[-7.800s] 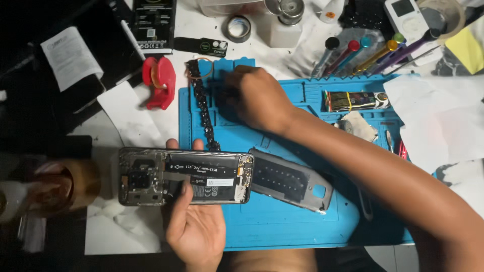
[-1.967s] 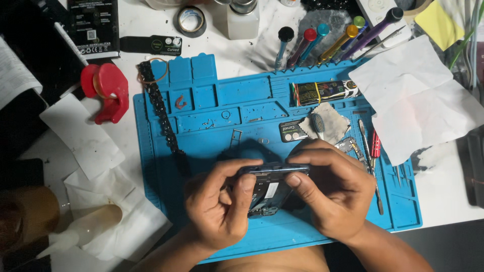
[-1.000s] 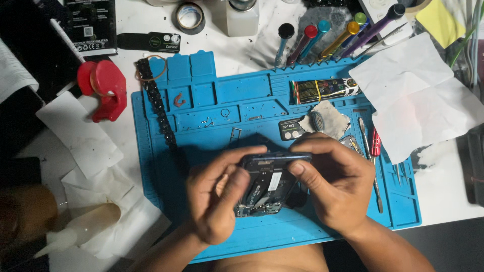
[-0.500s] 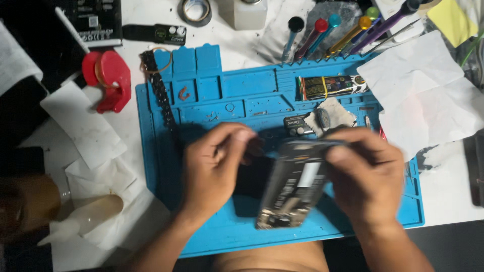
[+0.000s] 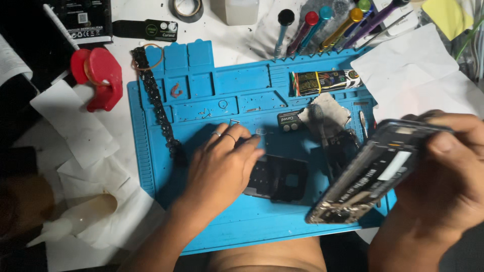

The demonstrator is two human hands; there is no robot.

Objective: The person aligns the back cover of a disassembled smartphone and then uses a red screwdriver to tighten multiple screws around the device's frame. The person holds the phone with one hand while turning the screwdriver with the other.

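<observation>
Blue mat (image 5: 212,75); right hand (image 5: 443,176) half-hiding phone (image 5: 373,174)

— What's under the right hand (image 5: 443,176) that grips the opened phone (image 5: 373,174)?

— A white table (image 5: 126,113) carrying a blue work mat (image 5: 227,95). The left hand (image 5: 222,168) lies flat on the mat, beside the dark back cover (image 5: 280,179), which lies left of the grip.

— And up from the grip?

— A grey cloth (image 5: 330,108) and a small battery pack (image 5: 325,80) on the mat, and white paper sheets (image 5: 418,73) on the table. Coloured screwdrivers (image 5: 327,25) lie past the mat's far edge.

— Far left of it?

— A red tool (image 5: 98,75), crumpled tissue (image 5: 75,131) and a translucent squeeze bottle (image 5: 75,221), all on the table.
</observation>
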